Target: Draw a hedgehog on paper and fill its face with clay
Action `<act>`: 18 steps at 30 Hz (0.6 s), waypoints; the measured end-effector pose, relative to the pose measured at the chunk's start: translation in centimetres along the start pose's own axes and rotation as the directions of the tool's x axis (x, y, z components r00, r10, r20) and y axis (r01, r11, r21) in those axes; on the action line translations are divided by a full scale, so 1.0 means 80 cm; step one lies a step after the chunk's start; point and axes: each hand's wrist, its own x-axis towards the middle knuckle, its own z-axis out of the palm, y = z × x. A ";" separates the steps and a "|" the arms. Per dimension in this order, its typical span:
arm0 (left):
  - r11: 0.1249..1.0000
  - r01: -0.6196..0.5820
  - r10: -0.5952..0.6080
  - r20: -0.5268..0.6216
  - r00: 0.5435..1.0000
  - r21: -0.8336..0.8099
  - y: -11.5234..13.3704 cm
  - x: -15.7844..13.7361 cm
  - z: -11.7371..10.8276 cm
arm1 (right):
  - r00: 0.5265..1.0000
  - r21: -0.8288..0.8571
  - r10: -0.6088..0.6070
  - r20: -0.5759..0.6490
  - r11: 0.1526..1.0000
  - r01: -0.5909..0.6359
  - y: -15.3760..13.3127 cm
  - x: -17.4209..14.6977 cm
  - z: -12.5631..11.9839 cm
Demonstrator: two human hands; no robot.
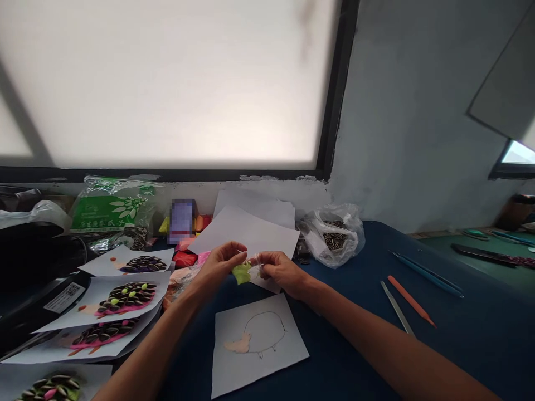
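Observation:
Both of my hands are raised over the far edge of a white sheet with a pencil-drawn hedgehog outline; its snout area is filled with peach-coloured clay. My left hand is closed in a pinch on a small yellow-green clay packet. Clear plastic shows at the packet's right side, and the fingers of my right hand are pinched on it. The fingertips partly hide the packet's upper edge. The drawing lies flat on the dark blue cloth, apart from both hands.
Finished seed-covered hedgehog pictures lie at left. Behind are a green seed bag, blank paper, red clay packets and an open plastic bag of sunflower seeds. An orange tool, a craft knife and blue tweezers lie right.

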 end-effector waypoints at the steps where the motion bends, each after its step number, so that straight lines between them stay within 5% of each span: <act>1: 0.999 0.044 -0.044 0.008 0.999 -0.003 0.000 -0.001 -0.001 | 1.000 0.000 -0.006 -0.017 1.000 0.006 0.002 0.001 0.000; 8: 0.958 0.281 -0.279 0.058 0.959 -0.049 -0.003 -0.003 0.005 | 0.999 -0.014 0.013 -0.034 1.000 -0.013 0.016 0.010 -0.005; 18: 0.968 0.233 -0.231 0.032 0.972 -0.093 -0.007 0.000 0.000 | 0.999 0.034 0.028 -0.036 0.999 -0.027 0.011 0.004 0.002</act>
